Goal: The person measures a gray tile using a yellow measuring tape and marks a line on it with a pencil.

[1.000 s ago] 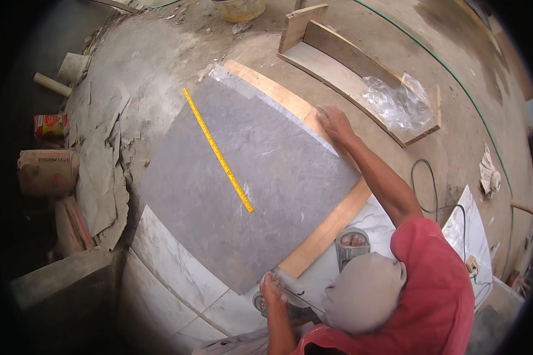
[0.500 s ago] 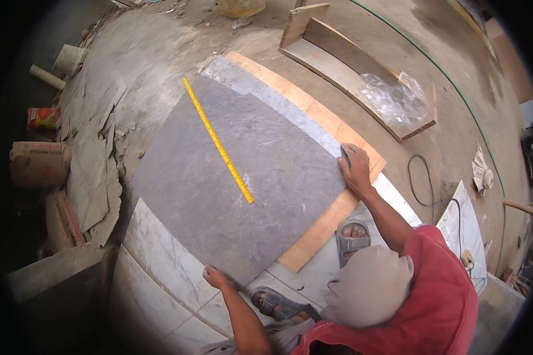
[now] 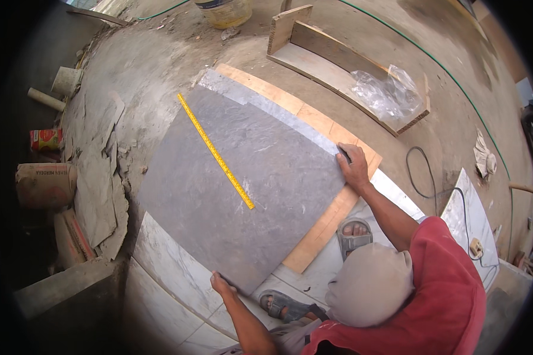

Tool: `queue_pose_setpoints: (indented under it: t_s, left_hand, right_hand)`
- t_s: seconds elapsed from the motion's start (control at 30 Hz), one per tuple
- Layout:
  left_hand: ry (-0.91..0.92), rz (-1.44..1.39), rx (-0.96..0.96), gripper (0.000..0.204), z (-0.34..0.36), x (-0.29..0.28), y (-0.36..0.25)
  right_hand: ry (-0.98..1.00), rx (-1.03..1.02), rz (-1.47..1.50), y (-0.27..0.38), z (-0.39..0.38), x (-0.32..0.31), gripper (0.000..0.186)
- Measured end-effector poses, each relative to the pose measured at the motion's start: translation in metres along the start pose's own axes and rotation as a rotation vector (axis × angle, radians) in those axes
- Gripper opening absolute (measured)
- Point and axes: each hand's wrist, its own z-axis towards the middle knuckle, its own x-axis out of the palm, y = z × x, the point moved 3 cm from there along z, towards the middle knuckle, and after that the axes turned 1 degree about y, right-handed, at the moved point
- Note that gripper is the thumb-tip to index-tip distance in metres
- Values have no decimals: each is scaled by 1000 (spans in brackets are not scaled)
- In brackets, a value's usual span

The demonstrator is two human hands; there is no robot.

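Neither of my hands is in view. Below me a person in a red shirt [image 3: 438, 290] and grey head cover bends over a large dark grey stone slab [image 3: 243, 189]. One of their hands [image 3: 354, 168] grips the slab's right corner. The other hand [image 3: 222, 285] holds its near corner. A yellow tape measure [image 3: 216, 152] lies stretched across the slab. The slab rests on a light wooden board [image 3: 328, 216] and pale marble tiles [image 3: 172, 278]. The person's sandalled feet [image 3: 352, 235] stand on the tiles beside the board.
Broken stone pieces [image 3: 98, 177] and cement sacks [image 3: 44, 183] lie at the left. A wooden frame [image 3: 337, 56] with a plastic sheet and a bucket [image 3: 225, 10] stand at the back. A black cable [image 3: 423, 177] and green hose [image 3: 456, 83] cross the dusty floor.
The person's hand on the right slid from the board's far edge to the slab's right corner. Their other hand moved left along the near edge to the near corner.
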Motion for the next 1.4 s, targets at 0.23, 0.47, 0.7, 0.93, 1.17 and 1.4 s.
queue_pose_setpoints:
  t_s: [0.23,0.47,0.7,0.93,1.17,1.4]
  left_hand:
    - [57,-31,-13,31,4,-2,8]
    - [18,-51,-40,37,16,-8,16]
    - [-1,-108,-77,38,2,1,21]
    - [-28,-180,-103,40,-3,9,19]
    - [19,-167,-95,43,11,5,28]
    - [-54,-50,5,46,8,4,16]
  right_hand:
    - [-54,-17,2,2,2,0,28]
    - [-24,126,38,-1,8,2,32]
    - [99,274,97,-14,22,-6,38]
    - [327,311,116,-16,44,-9,39]
    - [364,207,-82,-6,43,-8,34]
    - [355,120,-179,1,32,-12,32]
